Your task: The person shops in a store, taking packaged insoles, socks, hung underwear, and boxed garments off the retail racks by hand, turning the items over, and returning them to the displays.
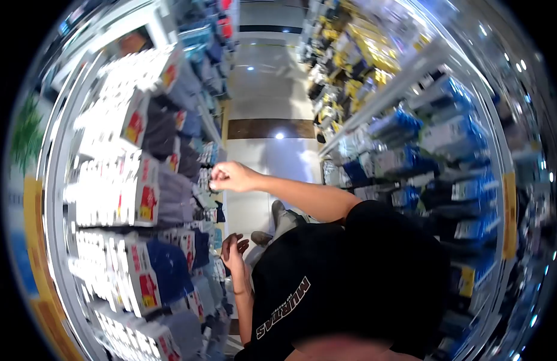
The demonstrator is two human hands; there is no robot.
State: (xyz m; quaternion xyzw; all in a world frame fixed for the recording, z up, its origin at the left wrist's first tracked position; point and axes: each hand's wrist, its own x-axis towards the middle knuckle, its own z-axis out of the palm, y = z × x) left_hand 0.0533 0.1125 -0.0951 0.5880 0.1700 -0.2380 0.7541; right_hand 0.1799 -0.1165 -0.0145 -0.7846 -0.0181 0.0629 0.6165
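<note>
My right hand [229,177] is held out over the aisle, beside the lower part of the left rack. Its fingers are curled in, and nothing shows in them. Nearer my body, my left hand [233,248] is raised close to the same rack with fingers apart and nothing in it. Left of both hands hang rows of white-carded packs [147,191] with red labels and grey or dark fabric. Blue fabric packs [166,271] hang lower down. Smaller packs [209,174] lie close to my right fingertips; blur hides whether they touch.
A second rack on the right holds blue-and-white packs [450,135], with yellow-marked packs [368,45] farther along. Pale tiled floor [272,78] with a dark brown band [269,129] runs between the racks. My shoes [278,210] are on this floor.
</note>
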